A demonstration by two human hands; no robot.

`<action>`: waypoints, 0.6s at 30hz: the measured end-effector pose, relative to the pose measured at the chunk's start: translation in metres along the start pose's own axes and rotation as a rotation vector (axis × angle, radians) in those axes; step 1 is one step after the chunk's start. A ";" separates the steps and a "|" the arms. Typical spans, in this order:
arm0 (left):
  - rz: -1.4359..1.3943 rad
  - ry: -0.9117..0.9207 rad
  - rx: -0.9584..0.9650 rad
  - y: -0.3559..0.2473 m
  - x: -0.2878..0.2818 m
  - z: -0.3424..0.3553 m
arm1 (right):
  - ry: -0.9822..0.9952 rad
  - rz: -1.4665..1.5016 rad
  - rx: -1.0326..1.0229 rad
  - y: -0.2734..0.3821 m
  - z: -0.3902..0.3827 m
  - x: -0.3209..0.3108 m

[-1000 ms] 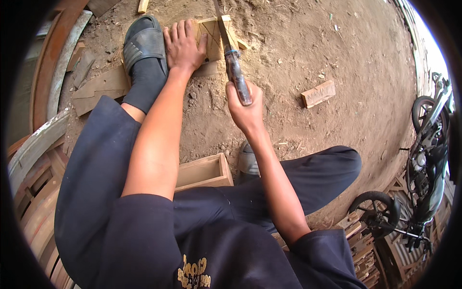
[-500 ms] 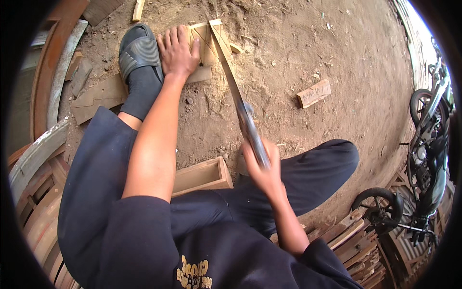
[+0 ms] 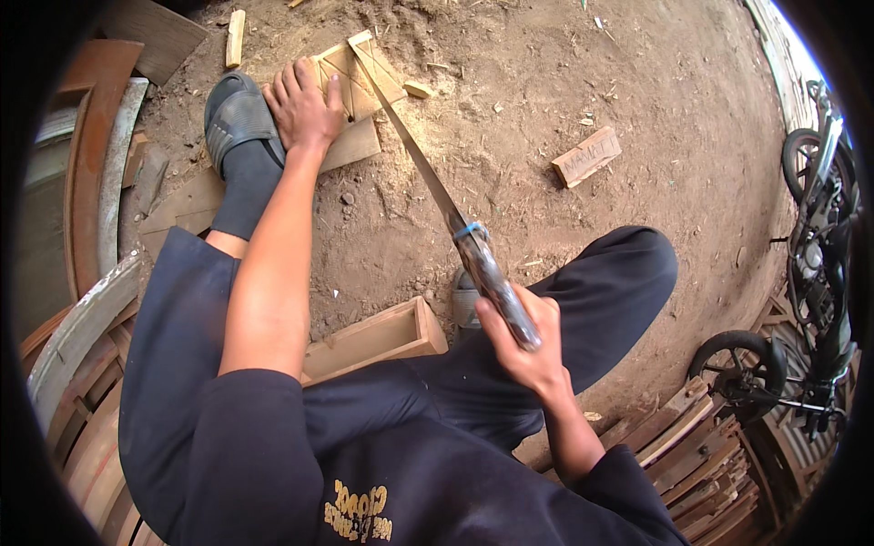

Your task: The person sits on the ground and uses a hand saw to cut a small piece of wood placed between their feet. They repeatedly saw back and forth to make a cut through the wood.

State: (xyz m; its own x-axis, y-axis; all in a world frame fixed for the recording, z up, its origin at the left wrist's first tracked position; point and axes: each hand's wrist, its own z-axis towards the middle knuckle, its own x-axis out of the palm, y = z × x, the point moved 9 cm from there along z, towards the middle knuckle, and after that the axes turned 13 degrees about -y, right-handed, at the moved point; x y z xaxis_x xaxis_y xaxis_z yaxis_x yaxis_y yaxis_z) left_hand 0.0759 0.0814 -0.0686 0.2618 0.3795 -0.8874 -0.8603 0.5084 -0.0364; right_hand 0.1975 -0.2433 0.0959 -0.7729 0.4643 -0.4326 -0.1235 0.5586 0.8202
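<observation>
The person sits low over the bare dirt ground (image 3: 674, 118), with the right hand (image 3: 528, 338) wrapped firmly around the dark handle of a handsaw (image 3: 439, 189). The blade slants far and left from that fist, its narrow end lying over a pale wooden workpiece (image 3: 362, 100) marked with dark lines. From here I can't tell how deep the teeth sit.

The left hand (image 3: 305, 114) presses down on the workpiece's left side, fingers slightly spread and thumb apart. Right beside it is the left foot in a dark slide sandal (image 3: 238, 111). A flat brown board (image 3: 353, 144) shows at the workpiece's near edge, and a small offcut (image 3: 419, 89) lies just to its right.

Nearer, by the legs, rests an open wooden box (image 3: 431, 329). A loose wooden block (image 3: 587, 156) lies well to the right, and a motorcycle (image 3: 824, 264) stands at the far right.
</observation>
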 end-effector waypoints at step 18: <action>-0.155 0.053 -0.083 -0.003 -0.013 0.010 | -0.496 0.815 0.070 -0.015 0.068 -0.065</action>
State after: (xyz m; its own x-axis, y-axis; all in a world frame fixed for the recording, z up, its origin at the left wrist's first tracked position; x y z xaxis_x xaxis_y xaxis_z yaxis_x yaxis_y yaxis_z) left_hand 0.0794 0.0827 -0.0529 0.3724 0.2593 -0.8911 -0.8452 0.4914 -0.2102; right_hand 0.2924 -0.2352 0.0862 -0.2505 0.9581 0.1390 0.3862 -0.0327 0.9218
